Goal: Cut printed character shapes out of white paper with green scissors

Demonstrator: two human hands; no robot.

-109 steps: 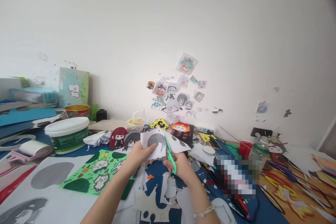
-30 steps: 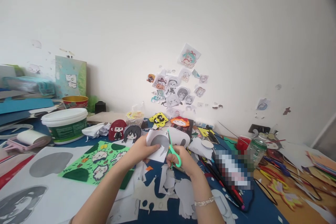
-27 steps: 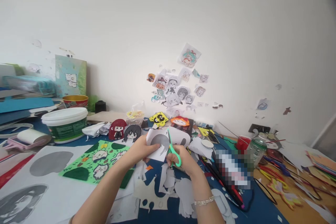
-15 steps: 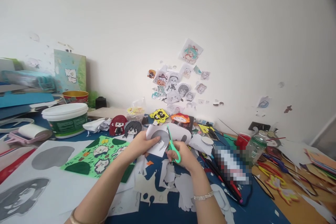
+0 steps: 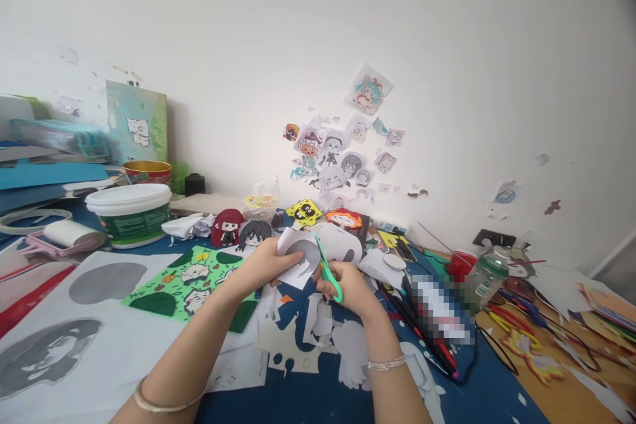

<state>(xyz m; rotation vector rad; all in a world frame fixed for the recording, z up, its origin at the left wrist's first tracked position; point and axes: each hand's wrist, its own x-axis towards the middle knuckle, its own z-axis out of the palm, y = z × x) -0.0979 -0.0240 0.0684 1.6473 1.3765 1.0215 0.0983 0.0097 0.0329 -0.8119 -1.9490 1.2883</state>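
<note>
The left hand (image 5: 265,264) pinched a sheet of white paper (image 5: 298,262) printed with a grey shape, holding it lifted clear of the table (image 5: 308,397) so that the blades could get round the outline. The right hand (image 5: 348,285) was closed through the loops of a pair of green scissors (image 5: 328,269), whose blades pointed up and away into the sheet's right edge. So the paper sat between the two hands, gripped at its left side and touched by the blades on the right. White scraps (image 5: 318,328) lay on the table just below the hands, seemingly trimmings let fall there. A green sheet of cat pictures (image 5: 191,281) lay flat beside the left forearm.
</note>
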